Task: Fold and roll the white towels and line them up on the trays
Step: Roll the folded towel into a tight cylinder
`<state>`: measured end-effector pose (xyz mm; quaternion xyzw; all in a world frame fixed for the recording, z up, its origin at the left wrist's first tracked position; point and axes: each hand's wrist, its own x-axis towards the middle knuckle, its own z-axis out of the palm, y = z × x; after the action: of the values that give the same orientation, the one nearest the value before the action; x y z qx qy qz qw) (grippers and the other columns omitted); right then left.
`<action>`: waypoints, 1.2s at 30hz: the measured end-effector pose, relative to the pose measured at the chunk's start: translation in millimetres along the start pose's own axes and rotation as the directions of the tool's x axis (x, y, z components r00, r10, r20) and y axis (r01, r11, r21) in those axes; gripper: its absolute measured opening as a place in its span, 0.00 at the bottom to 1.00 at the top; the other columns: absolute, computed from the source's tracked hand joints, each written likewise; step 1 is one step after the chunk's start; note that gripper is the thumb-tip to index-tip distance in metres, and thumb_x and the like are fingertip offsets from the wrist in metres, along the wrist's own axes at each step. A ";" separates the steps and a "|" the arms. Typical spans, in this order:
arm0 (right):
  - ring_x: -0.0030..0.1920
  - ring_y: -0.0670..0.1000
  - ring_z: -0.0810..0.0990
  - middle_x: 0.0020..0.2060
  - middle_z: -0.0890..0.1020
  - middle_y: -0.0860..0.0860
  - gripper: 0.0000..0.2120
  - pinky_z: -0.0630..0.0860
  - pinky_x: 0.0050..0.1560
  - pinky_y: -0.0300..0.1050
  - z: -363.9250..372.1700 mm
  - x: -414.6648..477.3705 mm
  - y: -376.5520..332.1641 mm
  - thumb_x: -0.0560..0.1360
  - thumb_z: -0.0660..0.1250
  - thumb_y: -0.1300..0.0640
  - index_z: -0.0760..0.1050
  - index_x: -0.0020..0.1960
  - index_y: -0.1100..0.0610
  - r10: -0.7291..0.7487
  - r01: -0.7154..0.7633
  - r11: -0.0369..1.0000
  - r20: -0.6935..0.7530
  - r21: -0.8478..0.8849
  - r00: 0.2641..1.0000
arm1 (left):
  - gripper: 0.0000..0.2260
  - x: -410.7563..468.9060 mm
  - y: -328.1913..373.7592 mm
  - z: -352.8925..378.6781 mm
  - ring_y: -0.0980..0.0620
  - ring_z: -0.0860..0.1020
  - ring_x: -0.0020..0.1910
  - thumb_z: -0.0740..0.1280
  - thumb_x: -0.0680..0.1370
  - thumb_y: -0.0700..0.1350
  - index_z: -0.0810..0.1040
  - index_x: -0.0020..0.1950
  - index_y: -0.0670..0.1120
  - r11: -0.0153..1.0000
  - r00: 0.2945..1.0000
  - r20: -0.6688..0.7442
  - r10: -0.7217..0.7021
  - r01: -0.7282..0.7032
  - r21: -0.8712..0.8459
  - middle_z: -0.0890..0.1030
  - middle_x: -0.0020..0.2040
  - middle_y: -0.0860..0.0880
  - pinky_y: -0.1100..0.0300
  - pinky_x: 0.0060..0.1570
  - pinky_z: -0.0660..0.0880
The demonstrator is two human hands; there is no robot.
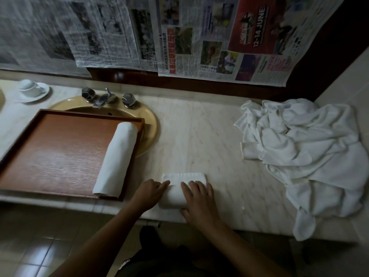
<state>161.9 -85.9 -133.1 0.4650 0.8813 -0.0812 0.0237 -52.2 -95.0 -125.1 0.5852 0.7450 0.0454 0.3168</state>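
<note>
A white towel (175, 191), partly rolled, lies on the marble counter near its front edge, with a flat folded strip left at its far end. My left hand (150, 191) touches the roll's left end with nearly straight fingers. Over the roll's right part lies my right hand (199, 198), fingers spread, thumb at its near side. A wooden tray (60, 148) sits to the left over the sink, and one finished rolled towel (116, 159) lies along its right side. A heap of loose white towels (307, 154) sits at the right.
A yellow sink (148, 124) with chrome taps (103, 98) lies behind the tray. A white cup on a saucer (32, 89) stands at the far left. Newspapers (179, 37) hang on the back wall. Part of the heap hangs over the counter's front edge.
</note>
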 end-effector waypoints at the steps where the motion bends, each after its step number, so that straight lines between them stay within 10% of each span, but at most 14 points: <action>1: 0.65 0.59 0.74 0.65 0.75 0.54 0.40 0.65 0.72 0.66 -2.6 5.3 1.6 0.65 0.73 0.40 0.68 0.73 0.52 -0.009 0.009 1.000 0.008 -0.008 1.000 | 0.25 -2.9 -0.7 -0.3 0.45 0.79 0.47 0.52 0.85 0.61 0.81 0.64 0.45 1.000 1.000 -0.010 -0.028 0.028 0.002 0.81 0.49 0.42 0.51 0.49 0.76; 5: 0.63 0.59 0.71 0.63 0.74 0.54 0.35 0.62 0.70 0.64 -21.8 33.3 5.4 0.68 0.68 0.39 0.66 0.71 0.51 -0.034 0.036 0.999 0.154 -0.014 0.988 | 0.33 -15.7 -5.8 9.3 0.46 0.77 0.57 0.52 0.79 0.70 0.75 0.70 0.48 0.979 0.976 -0.194 -0.098 0.059 -0.194 0.76 0.63 0.44 0.51 0.56 0.76; 11: 0.66 0.59 0.70 0.66 0.72 0.55 0.40 0.66 0.65 0.60 -46.1 70.6 13.9 0.68 0.71 0.35 0.64 0.73 0.52 -0.020 0.011 1.000 0.452 0.023 0.892 | 0.30 -22.9 0.6 21.4 0.48 0.72 0.62 0.51 0.77 0.68 0.71 0.74 0.56 0.967 0.937 -0.258 0.234 -0.196 0.165 0.72 0.68 0.50 0.51 0.58 0.68; 17: 0.71 0.61 0.66 0.71 0.68 0.57 0.39 0.58 0.73 0.63 -32.4 32.0 -8.0 0.70 0.71 0.52 0.58 0.77 0.52 -0.029 0.040 0.997 0.151 -0.069 0.988 | 0.20 -1.5 1.5 7.6 0.48 0.73 0.62 0.62 0.82 0.62 0.74 0.71 0.58 0.981 0.967 -0.173 0.186 -0.172 0.090 0.74 0.65 0.52 0.48 0.60 0.72; 22: 0.81 0.67 0.47 0.81 0.50 0.60 0.55 0.42 0.77 0.70 -15.7 30.0 -13.4 0.71 0.74 0.53 0.38 0.83 0.51 0.046 -0.020 0.991 0.193 -0.135 0.980 | 0.22 2.7 3.4 3.4 0.50 0.79 0.57 0.64 0.82 0.61 0.77 0.70 0.51 0.966 0.978 -0.205 0.043 -0.093 -0.241 0.78 0.61 0.48 0.55 0.57 0.76; 26: 0.74 0.63 0.63 0.74 0.65 0.58 0.50 0.54 0.75 0.68 -23.3 64.2 -0.8 0.68 0.76 0.49 0.50 0.80 0.50 0.018 0.007 0.992 0.203 -0.124 0.979 | 0.25 -5.1 0.9 16.5 0.46 0.83 0.50 0.63 0.82 0.61 0.72 0.70 0.44 0.711 0.961 -0.007 -0.277 0.201 -0.674 0.82 0.54 0.43 0.48 0.51 0.82; 31: 0.64 0.60 0.73 0.63 0.74 0.55 0.37 0.67 0.65 0.61 -46.2 93.4 9.6 0.70 0.72 0.50 0.60 0.74 0.48 -0.014 0.029 0.999 0.388 -0.033 0.922 | 0.24 -9.0 5.5 14.5 0.37 0.84 0.53 0.68 0.80 0.60 0.72 0.68 0.45 0.284 0.945 0.198 -0.262 0.271 -0.919 0.79 0.59 0.35 0.46 0.48 0.84; 36: 0.65 0.58 0.72 0.66 0.72 0.52 0.39 0.67 0.67 0.59 -41.2 53.2 -13.2 0.73 0.71 0.53 0.55 0.77 0.44 -0.091 0.081 0.996 0.292 0.049 0.952 | 0.30 -23.3 -1.0 20.9 0.42 0.77 0.65 0.75 0.72 0.63 0.76 0.68 0.50 0.275 0.971 0.055 -0.231 0.120 -0.954 0.76 0.67 0.42 0.44 0.58 0.80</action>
<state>122.3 -43.0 -97.2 0.4093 0.8857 -0.1663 0.1425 -39.4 -122.6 -132.4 0.1948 0.6464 0.4697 0.5688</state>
